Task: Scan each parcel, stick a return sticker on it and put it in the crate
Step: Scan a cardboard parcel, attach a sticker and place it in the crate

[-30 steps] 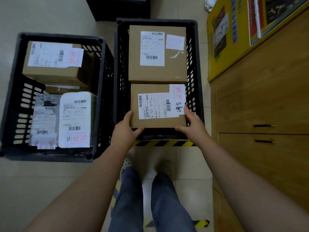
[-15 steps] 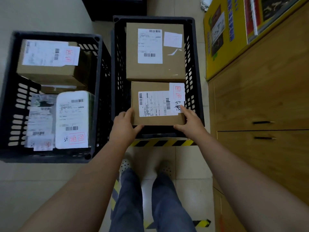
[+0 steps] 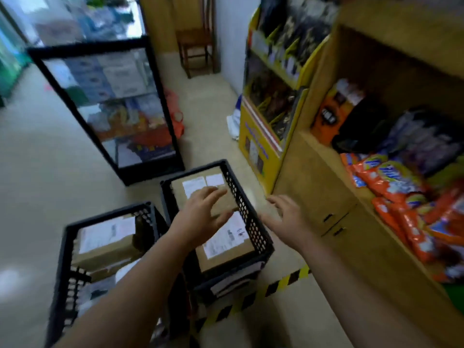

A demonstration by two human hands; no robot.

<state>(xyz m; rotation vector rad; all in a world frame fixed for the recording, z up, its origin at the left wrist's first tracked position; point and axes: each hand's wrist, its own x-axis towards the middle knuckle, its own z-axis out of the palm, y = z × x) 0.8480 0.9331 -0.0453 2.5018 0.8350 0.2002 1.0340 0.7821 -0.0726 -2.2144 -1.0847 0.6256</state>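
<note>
Both your hands are empty, fingers spread. Left hand (image 3: 200,212) hovers over the crate (image 3: 253,229); right hand (image 3: 286,217) is off its rim at 3 o'clock. Near parcel (image 3: 226,243) lies in the crate at 5 o'clock from your left fingers, long axis about 11-to-5. Left hand is nearer; frame blurred.
</note>
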